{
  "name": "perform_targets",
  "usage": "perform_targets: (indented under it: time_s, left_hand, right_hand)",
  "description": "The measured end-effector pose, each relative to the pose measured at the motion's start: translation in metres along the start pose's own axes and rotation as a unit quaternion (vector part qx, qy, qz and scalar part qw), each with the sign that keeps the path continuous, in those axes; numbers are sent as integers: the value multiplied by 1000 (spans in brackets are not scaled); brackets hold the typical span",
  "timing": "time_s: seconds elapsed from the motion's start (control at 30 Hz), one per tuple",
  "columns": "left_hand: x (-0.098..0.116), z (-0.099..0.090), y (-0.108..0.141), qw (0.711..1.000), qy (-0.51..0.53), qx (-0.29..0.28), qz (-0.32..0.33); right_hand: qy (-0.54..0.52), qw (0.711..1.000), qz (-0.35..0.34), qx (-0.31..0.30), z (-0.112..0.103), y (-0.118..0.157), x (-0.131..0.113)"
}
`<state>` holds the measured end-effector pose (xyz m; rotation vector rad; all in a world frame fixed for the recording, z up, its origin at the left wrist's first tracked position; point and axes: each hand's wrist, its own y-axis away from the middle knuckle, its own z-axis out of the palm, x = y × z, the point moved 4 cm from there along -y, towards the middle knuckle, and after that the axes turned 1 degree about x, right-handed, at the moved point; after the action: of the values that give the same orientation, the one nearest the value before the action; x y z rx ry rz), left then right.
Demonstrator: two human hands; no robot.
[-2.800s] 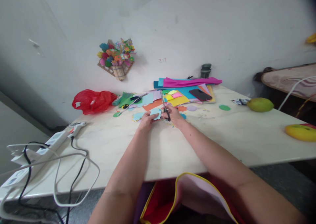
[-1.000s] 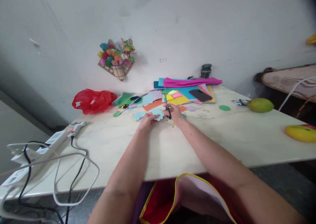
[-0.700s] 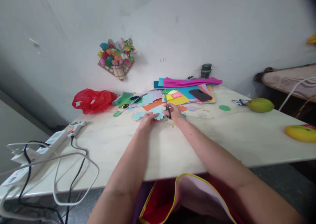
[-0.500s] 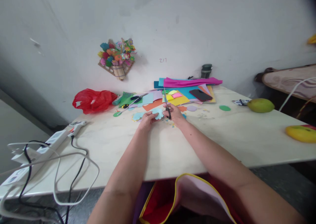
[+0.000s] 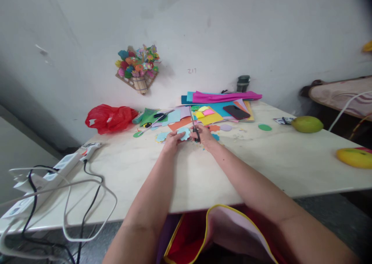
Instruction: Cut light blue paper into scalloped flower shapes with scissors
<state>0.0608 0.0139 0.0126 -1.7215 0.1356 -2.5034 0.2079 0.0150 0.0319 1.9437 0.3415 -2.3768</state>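
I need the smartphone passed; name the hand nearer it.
Right: the right hand is left of the smartphone, toward the wearer; the left hand is farther left.

Soft, even light washes the pale wall [image 5: 215, 35] and table [image 5: 203, 182] as we look through a wide lens that stretches the forearms [image 5: 154, 182] toward the bottom edge. We see faint shadow right of the flower bunch [image 5: 138, 66], gloom beneath the table, a blackened upper-right corner, and scissors [image 5: 197, 135] and light-blue paper [image 5: 184, 133] slightly blurred.
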Motion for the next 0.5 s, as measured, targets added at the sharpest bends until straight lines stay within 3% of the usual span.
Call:
perform_targets:
  time_s: [0.2, 0.5]
  left_hand:
    - [3, 3, 3, 1000, -20, -11, -13]
    - [1, 6, 4, 998, -46, -46, -24]
  right_hand:
    - [-13, 999, -7, 39, -8, -3, -1]
    - [-18, 999, -5, 34, -3, 1, -6]
